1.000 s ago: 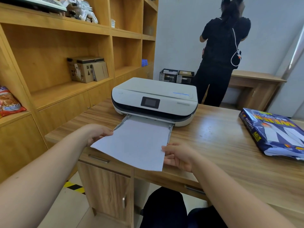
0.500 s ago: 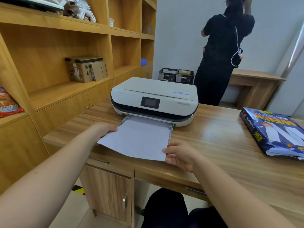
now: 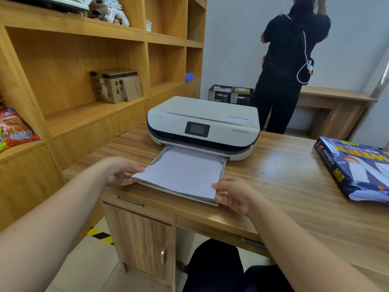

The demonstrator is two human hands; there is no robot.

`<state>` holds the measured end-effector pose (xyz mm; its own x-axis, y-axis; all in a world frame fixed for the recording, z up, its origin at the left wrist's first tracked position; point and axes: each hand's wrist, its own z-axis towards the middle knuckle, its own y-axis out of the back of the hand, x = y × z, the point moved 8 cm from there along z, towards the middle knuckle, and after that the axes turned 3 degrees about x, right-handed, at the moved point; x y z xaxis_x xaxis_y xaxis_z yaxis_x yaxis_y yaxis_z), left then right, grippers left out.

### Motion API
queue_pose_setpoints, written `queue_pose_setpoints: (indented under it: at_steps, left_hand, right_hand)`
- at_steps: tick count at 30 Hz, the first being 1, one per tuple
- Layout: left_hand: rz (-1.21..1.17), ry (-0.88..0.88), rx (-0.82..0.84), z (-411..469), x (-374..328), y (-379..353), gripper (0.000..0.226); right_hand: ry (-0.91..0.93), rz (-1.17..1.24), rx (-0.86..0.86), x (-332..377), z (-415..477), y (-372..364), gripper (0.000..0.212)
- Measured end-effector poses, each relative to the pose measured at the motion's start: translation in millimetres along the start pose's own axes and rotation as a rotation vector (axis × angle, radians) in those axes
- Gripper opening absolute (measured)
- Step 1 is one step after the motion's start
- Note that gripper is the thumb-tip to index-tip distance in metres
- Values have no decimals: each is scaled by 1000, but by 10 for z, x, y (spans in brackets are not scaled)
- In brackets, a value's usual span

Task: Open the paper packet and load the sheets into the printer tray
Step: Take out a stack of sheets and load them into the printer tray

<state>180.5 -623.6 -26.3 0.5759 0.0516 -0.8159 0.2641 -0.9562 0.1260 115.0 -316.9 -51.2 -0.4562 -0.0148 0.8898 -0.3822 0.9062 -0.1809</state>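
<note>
Both forearms reach forward from the bottom corners, bare, palms turned inward toward each other. Left hand (image 3: 121,172) at the near-left corner of the sheets (image 3: 181,172), fingers curled under and thumb on top, pinching that corner. Right hand (image 3: 231,194) at the near-right corner, fingers (image 3: 220,187) bent and closed on the stack's edge, thumb side up. The white sheets lie flat in the printer tray (image 3: 223,168), near edge slightly skewed and overhanging the tray's front lip, far end running under the printer (image 3: 203,125). Tray is pulled out toward the desk (image 3: 284,186) front edge. Printer sits mid-desk, white with dark band, small dark screen (image 3: 197,129) on the front. Paper packet (image 3: 355,167), blue wrapper, lies on the desk well to the right, apart from both hands, near end looks torn open with white showing. Left: wooden shelving (image 3: 84,66) with a cardboard box (image 3: 114,86) and a snack bag (image 3: 14,129). Far back: a person in black (image 3: 290,66) facing the wall, crates (image 3: 230,94) on the floor beside.
</note>
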Motion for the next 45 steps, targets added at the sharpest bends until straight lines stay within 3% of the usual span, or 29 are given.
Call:
queue_pose_setpoints:
  at_steps: [9, 12, 19, 27, 31, 37, 45]
  left_hand:
    - [22, -34, -41, 115, -65, -117, 15]
    - [11, -38, -45, 139, -65, -137, 15]
    - [-50, -15, -19, 112, -13, -110, 21]
    - [-37, -75, -82, 77, -71, -216, 28]
    - [-45, -109, -121, 94, -97, -221, 23]
    - [-44, -125, -152, 76, -116, -185, 26]
    - [44, -48, -180, 81, -60, -143, 24]
  right_hand:
    - [-130, 25, 186, -69, -151, -146, 23]
    - [-140, 36, 169, -52, -137, -143, 34]
    - [-91, 17, 98, -4, -60, -98, 37]
    - [5, -62, 10, 69, -60, -67, 12]
    - [-38, -92, 43, 56, -77, -84, 24]
    - [-70, -165, 52, 21, -49, -85, 14]
    - [-55, -197, 10, 60, -72, -55, 18]
